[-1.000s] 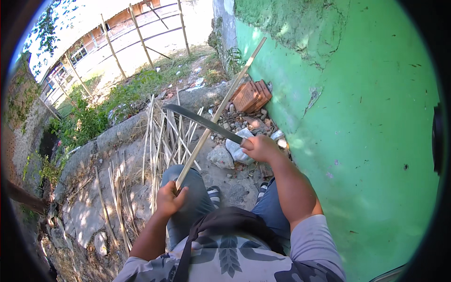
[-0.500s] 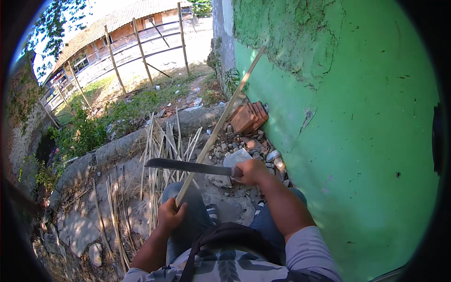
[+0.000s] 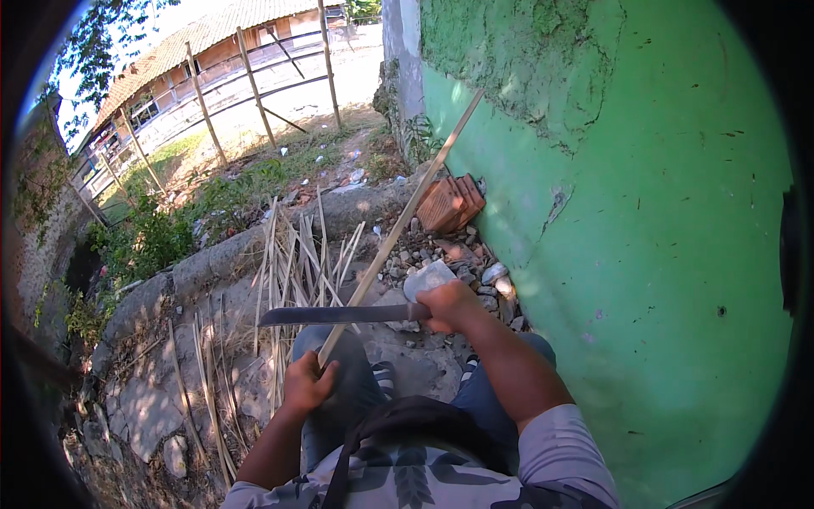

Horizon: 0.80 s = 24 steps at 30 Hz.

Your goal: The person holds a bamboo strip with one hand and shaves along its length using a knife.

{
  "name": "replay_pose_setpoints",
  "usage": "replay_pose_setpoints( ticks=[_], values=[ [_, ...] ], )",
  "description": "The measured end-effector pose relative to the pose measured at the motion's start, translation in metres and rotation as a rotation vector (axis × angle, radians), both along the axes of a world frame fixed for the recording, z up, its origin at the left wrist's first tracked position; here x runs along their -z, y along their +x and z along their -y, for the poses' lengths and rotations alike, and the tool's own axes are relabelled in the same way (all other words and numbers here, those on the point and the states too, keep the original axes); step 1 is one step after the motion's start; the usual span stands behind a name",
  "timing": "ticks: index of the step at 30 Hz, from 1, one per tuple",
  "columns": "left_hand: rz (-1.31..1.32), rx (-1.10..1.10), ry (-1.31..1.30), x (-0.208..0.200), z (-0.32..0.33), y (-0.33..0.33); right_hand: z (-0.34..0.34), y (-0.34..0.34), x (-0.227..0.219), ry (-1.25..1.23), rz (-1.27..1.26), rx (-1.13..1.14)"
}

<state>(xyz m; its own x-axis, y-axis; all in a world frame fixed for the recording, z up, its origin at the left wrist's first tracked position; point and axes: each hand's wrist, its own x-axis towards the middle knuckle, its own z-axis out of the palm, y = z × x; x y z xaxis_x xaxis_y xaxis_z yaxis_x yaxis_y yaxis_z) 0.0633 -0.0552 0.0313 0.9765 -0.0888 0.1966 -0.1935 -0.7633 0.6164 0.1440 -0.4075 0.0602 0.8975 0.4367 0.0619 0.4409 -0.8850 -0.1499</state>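
You sit with both forearms reaching forward over your blue jeans (image 3: 354, 365). Your left hand (image 3: 309, 383), beside your left knee, has its fingers closed around the near end of a long, pale split-bamboo strip (image 3: 398, 222). From that grip the strip's long axis slants away from you, up and to the right, its far tip standing in front of the green wall (image 3: 661, 254). Your right hand (image 3: 449, 307) is clenched on the handle of a machete (image 3: 335, 315), with the dark blade pointing left, almost level.

The blade crosses over the strip just beyond your left fist, so the crossing is nearer the left hand than the right; whether steel and bamboo touch, you cannot tell from this angle. The bamboo lies to the left of your right fingers, passing under the blade's middle.

Past your left knee, loose thin strips (image 3: 271, 254) lie heaped on the ground. Ahead, rubble (image 3: 397, 270) and stacked terracotta tiles (image 3: 448, 205) sit against the wall's foot.
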Motion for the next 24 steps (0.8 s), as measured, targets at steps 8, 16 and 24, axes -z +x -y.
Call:
replay_pose_setpoints(
  ticks=[8, 16, 24],
  values=[
    [0.037, -0.009, -0.016, 0.004, 0.002, 0.000, 0.016, 0.004, 0.005, 0.201, -0.020, 0.227],
    [-0.057, -0.032, 0.115, 0.000, 0.002, 0.004, 0.010, -0.004, -0.001, 0.108, -0.080, 0.196],
    [-0.020, -0.006, 0.086, 0.001, 0.002, 0.002, 0.003, 0.000, -0.008, -0.018, -0.098, 0.103]
  ],
)
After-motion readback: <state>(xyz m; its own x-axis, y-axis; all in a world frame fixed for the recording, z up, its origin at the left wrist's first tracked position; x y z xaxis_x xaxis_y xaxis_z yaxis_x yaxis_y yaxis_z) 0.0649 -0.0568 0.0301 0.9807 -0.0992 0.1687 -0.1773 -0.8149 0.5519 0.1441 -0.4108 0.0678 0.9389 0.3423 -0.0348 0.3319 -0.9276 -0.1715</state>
